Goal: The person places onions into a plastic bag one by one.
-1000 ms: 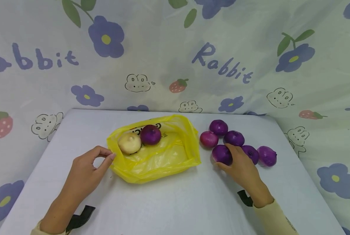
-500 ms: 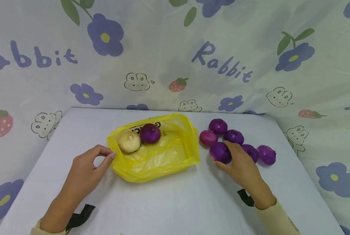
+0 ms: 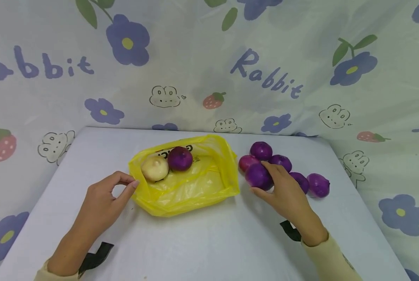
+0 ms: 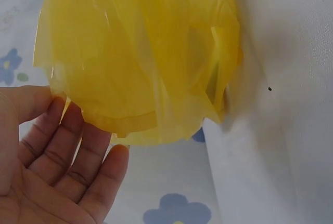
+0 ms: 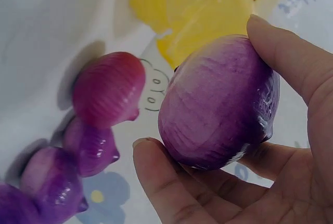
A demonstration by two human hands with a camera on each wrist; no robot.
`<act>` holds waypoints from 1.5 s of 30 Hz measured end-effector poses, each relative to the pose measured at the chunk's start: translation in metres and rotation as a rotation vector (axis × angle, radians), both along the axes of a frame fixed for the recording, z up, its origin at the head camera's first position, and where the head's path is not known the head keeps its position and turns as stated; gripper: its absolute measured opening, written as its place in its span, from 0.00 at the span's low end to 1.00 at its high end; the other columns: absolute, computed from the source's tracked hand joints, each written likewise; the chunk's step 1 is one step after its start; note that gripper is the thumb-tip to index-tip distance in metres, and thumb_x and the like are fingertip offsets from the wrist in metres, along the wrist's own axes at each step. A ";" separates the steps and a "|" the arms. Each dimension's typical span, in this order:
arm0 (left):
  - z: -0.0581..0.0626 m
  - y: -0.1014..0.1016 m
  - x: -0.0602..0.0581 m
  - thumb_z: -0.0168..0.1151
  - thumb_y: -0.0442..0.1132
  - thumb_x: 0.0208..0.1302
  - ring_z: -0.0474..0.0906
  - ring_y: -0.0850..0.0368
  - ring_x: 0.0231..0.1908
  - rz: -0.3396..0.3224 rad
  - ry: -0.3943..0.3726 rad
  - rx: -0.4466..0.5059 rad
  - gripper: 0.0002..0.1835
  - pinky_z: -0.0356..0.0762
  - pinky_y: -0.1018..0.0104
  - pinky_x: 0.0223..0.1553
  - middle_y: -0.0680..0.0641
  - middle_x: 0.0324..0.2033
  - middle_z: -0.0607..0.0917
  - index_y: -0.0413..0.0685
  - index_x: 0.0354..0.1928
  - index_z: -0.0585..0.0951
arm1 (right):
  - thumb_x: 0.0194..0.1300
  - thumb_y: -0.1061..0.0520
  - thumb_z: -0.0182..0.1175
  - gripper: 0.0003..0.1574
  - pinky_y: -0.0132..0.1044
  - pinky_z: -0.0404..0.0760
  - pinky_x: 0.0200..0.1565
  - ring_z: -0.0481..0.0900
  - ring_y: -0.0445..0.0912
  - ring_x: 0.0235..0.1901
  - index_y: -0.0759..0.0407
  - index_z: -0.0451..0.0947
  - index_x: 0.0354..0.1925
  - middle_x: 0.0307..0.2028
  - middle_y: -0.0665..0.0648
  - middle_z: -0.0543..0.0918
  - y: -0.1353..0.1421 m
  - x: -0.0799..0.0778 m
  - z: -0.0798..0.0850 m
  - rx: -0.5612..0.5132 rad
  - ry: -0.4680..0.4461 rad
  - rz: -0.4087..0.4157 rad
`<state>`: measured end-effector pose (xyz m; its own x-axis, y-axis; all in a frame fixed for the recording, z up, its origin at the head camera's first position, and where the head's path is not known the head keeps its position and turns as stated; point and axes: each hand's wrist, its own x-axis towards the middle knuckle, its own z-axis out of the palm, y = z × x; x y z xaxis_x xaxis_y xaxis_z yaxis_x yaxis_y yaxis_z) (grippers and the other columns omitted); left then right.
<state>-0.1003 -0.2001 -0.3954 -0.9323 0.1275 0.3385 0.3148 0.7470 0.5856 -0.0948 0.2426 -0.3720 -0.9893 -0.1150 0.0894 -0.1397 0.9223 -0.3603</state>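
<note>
My left hand [image 3: 102, 207] pinches the left rim of a yellow plastic bag [image 3: 195, 205] between thumb and fingers; the left wrist view shows the thumb and index finger at the edge of the bag [image 4: 140, 52]. Inside the opened bag lie a pale yellow onion [image 3: 155, 169] and a purple onion [image 3: 180, 159]. To the right of the bag, my right hand [image 3: 289, 197] holds another purple onion [image 3: 258, 176] between thumb and fingers. In the right wrist view this onion [image 5: 218, 104] appears raised off the table, its glossy skin facing the palm.
Several more onions stand grouped on the white table [image 3: 202, 249] behind and right of my right hand, among them a pinkish one [image 3: 246, 162] and a purple one [image 3: 318, 185] at the far right. A printed cloth [image 3: 195, 70] hangs behind the table.
My right hand has lifted the purple onion and brought it slightly left and upward, so it now partly covers the pinkish onion. My left hand keeps its pinch on the bag.
</note>
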 end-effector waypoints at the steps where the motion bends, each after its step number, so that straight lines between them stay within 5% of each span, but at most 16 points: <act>1: 0.000 0.000 0.000 0.70 0.38 0.70 0.82 0.50 0.40 -0.001 0.005 0.002 0.06 0.81 0.60 0.34 0.47 0.39 0.89 0.49 0.44 0.83 | 0.61 0.39 0.77 0.54 0.60 0.82 0.55 0.79 0.63 0.60 0.59 0.66 0.76 0.67 0.66 0.74 -0.001 0.000 0.001 0.000 0.004 0.005; 23: 0.000 -0.003 0.001 0.71 0.38 0.70 0.83 0.49 0.40 0.006 0.017 -0.001 0.06 0.80 0.65 0.35 0.47 0.39 0.89 0.48 0.44 0.83 | 0.61 0.36 0.76 0.54 0.53 0.83 0.56 0.79 0.57 0.61 0.56 0.68 0.75 0.68 0.61 0.75 -0.039 -0.010 0.033 -0.019 0.066 0.174; 45: 0.000 -0.001 0.001 0.70 0.38 0.71 0.83 0.49 0.41 -0.012 0.005 0.016 0.05 0.81 0.58 0.35 0.48 0.40 0.89 0.48 0.44 0.83 | 0.62 0.36 0.75 0.54 0.48 0.80 0.61 0.77 0.52 0.64 0.58 0.67 0.76 0.69 0.58 0.75 -0.071 -0.019 0.049 -0.083 0.045 0.323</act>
<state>-0.0996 -0.2008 -0.3951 -0.9290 0.1333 0.3451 0.3266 0.7337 0.5958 -0.1139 0.1711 -0.3228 -0.8979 -0.4124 0.1538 -0.4373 0.7958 -0.4189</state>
